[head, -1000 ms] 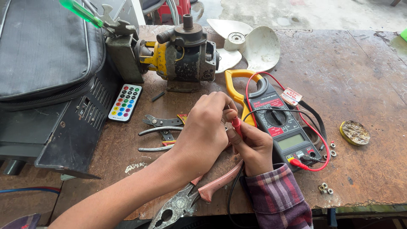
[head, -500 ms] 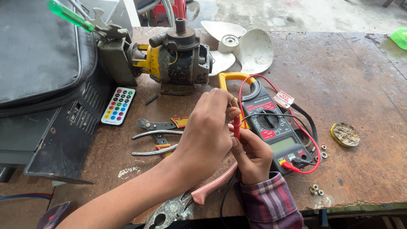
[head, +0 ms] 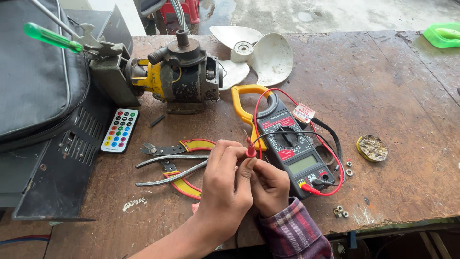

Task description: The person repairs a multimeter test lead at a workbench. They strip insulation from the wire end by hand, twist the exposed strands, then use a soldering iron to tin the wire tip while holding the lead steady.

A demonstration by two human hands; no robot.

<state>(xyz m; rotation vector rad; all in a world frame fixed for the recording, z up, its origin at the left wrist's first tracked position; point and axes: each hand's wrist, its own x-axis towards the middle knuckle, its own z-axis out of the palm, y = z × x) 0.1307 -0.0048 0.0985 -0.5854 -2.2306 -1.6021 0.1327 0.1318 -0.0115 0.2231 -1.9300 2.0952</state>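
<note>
From the head view, both hands meet low in the middle of a worn brown surface (head: 383,120). The left hand (head: 225,184) has its fingers (head: 238,154) pinched together on a red test probe (head: 250,149), whose tip points up and away from the person. The right hand (head: 270,184), in a plaid sleeve (head: 294,232), sits just beside and partly under the left; its fingers are curled in toward the same probe, though whether they grip it I cannot tell. The probe's red lead (head: 268,96) loops back to a clamp meter (head: 287,148) with a yellow jaw, lying just right of the hands. Left of the hands lie pliers (head: 167,165) with yellow and red handles, and a small white remote control (head: 120,130). Farther back stand an old yellow motor (head: 179,74) and a white fan blade (head: 261,55).
</note>
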